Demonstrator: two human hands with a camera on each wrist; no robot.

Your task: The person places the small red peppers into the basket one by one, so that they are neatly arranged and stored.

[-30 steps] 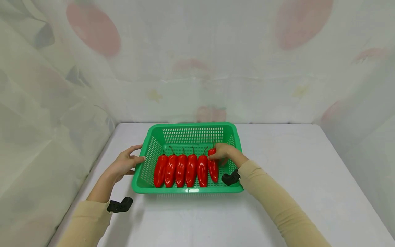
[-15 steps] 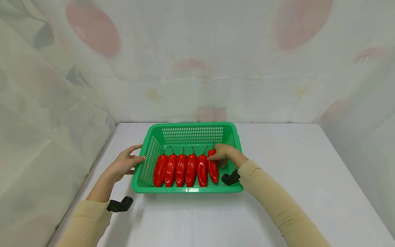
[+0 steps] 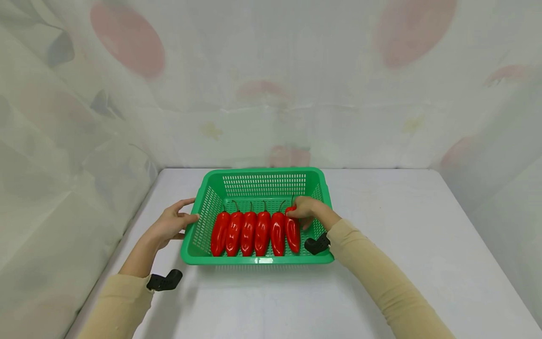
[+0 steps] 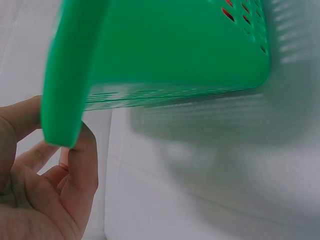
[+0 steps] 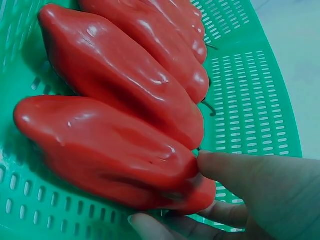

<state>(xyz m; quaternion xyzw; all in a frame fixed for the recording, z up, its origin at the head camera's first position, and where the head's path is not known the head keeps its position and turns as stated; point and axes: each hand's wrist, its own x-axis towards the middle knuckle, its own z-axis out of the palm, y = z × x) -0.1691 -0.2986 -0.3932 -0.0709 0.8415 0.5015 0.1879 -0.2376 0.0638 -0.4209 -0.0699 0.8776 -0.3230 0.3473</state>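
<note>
Several glossy red peppers (image 3: 249, 234) lie side by side in a green plastic basket (image 3: 259, 260), stems pointing away from me. With thumb and fingers, my right hand (image 3: 308, 209) pinches the stem end of the rightmost red pepper (image 3: 292, 233). The right wrist view shows my thumb (image 5: 225, 167) at the top of this red pepper (image 5: 107, 150), with other fingers below it. My left hand (image 3: 168, 225) holds the basket's left rim. In the left wrist view, the thumb and curled fingers of that hand (image 4: 47, 195) sit on both sides of the rim (image 4: 65, 107).
The basket stands on a white table (image 3: 398, 245), which extends to its right and in front. Pale patterned sheeting (image 3: 271, 94) hangs behind the table and along both sides. A black wrist device (image 3: 165, 281) is on each arm.
The rightmost pepper has shifted slightly toward me, with my right hand still on its stem end. My left hand and the basket look unmoved.
</note>
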